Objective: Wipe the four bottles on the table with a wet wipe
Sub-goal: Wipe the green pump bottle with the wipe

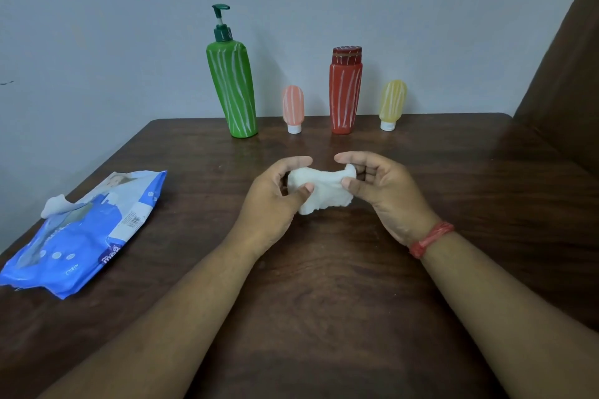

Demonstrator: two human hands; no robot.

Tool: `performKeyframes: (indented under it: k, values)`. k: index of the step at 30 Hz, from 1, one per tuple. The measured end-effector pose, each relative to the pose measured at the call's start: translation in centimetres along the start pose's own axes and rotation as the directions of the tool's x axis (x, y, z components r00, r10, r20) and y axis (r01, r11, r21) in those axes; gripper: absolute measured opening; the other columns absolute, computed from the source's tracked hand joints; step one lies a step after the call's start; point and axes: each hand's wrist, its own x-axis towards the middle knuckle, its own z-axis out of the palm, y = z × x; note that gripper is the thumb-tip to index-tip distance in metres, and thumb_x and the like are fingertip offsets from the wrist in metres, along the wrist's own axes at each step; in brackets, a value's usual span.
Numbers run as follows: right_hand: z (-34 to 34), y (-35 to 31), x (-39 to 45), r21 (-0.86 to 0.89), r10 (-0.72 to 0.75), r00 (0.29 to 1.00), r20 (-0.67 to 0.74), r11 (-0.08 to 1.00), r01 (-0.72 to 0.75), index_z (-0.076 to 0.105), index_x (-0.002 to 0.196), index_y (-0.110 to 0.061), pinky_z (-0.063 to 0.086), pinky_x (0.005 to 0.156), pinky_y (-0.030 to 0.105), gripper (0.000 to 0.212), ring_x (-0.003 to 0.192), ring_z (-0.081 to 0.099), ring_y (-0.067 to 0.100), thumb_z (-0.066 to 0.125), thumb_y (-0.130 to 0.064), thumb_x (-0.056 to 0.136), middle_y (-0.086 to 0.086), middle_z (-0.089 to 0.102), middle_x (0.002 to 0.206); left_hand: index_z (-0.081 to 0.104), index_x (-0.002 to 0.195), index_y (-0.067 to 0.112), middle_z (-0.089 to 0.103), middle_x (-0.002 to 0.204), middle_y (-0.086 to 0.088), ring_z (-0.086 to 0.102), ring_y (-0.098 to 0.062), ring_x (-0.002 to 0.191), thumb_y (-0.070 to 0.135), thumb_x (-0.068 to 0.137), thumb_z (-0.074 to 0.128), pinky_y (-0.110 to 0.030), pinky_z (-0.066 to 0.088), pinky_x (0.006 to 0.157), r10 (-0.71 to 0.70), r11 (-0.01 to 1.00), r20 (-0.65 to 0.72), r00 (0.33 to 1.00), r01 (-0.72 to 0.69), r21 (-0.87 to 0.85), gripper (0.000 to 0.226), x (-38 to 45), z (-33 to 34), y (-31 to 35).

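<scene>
Here both hands, left (pixel 275 194) and right (pixel 385 191), grip-pinch the wipe (pixel 321 186) mid-table (pixel 324 269), bottles well apart.

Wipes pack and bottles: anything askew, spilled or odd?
No spill. The green pump bottle looks tilted, though the wide-angle lens may exaggerate that. The pink and yellow bottles stand on their white caps. The wipes pack lies crumpled with one wipe sticking out of its opening. Both hands pinch the wet wipe.

Four bottles in a row at upper centre, along worktop (pixel 324 269) rear edge: pump bottle (pixel 232 87) leftmost, small tube (pixel 293 108), capped bottle (pixel 345 91), second tube (pixel 392 105) rightmost. Wipes pack (pixel 77 236) lies at left edge.
</scene>
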Motion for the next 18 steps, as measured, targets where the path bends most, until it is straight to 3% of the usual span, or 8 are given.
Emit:
performKeyframes:
  k: [3, 5, 9, 12, 14, 18]
  values:
    - [0.2, 0.4, 0.2, -0.190, -0.070, 0.997, -0.029, 0.980, 0.063, 0.070, 0.108, -0.027, 0.058, 0.084, 0.030, 0.032, 0.101, 0.066, 0.018, 0.066, 0.000, 0.091, 0.003, 0.070, 0.113, 0.064, 0.126, 0.028, 0.062, 0.120, 0.014, 0.059, 0.000, 0.110, 0.017, 0.096, 0.066, -0.016, 0.053, 0.086, 0.107, 0.969, -0.069, 0.992, -0.088, 0.231, 0.032, 0.0, 0.0, 0.1]
    - [0.2, 0.5, 0.4, -0.289, -0.125, 0.991, -0.051, 0.951, 0.105, 0.070, 0.103, -0.031, 0.057, 0.085, 0.028, 0.029, 0.098, 0.064, 0.014, 0.067, -0.005, 0.093, -0.002, 0.067, 0.110, 0.068, 0.121, 0.024, 0.060, 0.110, 0.012, 0.057, 0.005, 0.102, 0.019, 0.096, 0.066, -0.008, 0.048, 0.079, 0.187, 0.932, -0.104, 0.977, -0.144, 0.332, 0.025, 0.0, -0.1, 0.0]
    - [0.5, 0.3, 0.4, -0.439, -0.202, 0.975, -0.097, 0.887, 0.140, 0.072, 0.094, -0.027, 0.046, 0.074, 0.011, 0.013, 0.091, 0.055, 0.005, 0.065, -0.016, 0.095, -0.009, 0.054, 0.097, 0.071, 0.100, 0.021, 0.051, 0.098, 0.007, 0.052, 0.001, 0.089, 0.024, 0.096, 0.065, -0.005, 0.042, 0.072, 0.215, 0.926, -0.193, 0.957, -0.137, 0.351, 0.007, 0.3, -0.2, 0.1]
    - [0.5, 0.4, 0.4, -0.336, -0.148, 0.982, -0.118, 0.937, 0.101, 0.068, 0.086, -0.024, 0.048, 0.071, 0.019, 0.016, 0.089, 0.058, 0.009, 0.060, -0.018, 0.099, -0.007, 0.059, 0.098, 0.065, 0.094, 0.022, 0.058, 0.103, 0.005, 0.059, -0.007, 0.094, 0.031, 0.099, 0.060, -0.013, 0.049, 0.070, 0.126, 0.952, -0.195, 0.973, -0.064, 0.299, 0.012, 0.4, -0.2, 0.2]
    - [0.7, 0.5, 0.3, -0.173, -0.061, 0.993, -0.098, 0.984, 0.043, 0.067, 0.087, -0.018, 0.049, 0.069, 0.029, 0.017, 0.082, 0.058, 0.013, 0.056, -0.018, 0.101, 0.000, 0.064, 0.091, 0.063, 0.094, 0.025, 0.067, 0.100, 0.004, 0.064, -0.005, 0.090, 0.035, 0.102, 0.055, -0.017, 0.053, 0.065, 0.043, 0.979, -0.166, 0.985, -0.008, 0.202, 0.014, 0.2, -0.1, 0.5]
    - [1.2, 0.0, 0.0, 0.072, 0.080, 0.996, -0.047, 0.994, -0.077, 0.068, 0.093, -0.017, 0.048, 0.059, 0.031, 0.017, 0.083, 0.059, 0.018, 0.054, -0.021, 0.102, 0.003, 0.064, 0.092, 0.063, 0.098, 0.027, 0.071, 0.096, 0.007, 0.067, 0.001, 0.087, 0.034, 0.103, 0.053, -0.015, 0.053, 0.063, -0.009, 0.992, -0.103, 0.995, 0.021, 0.125, 0.013, -0.1, 0.0, 0.8]
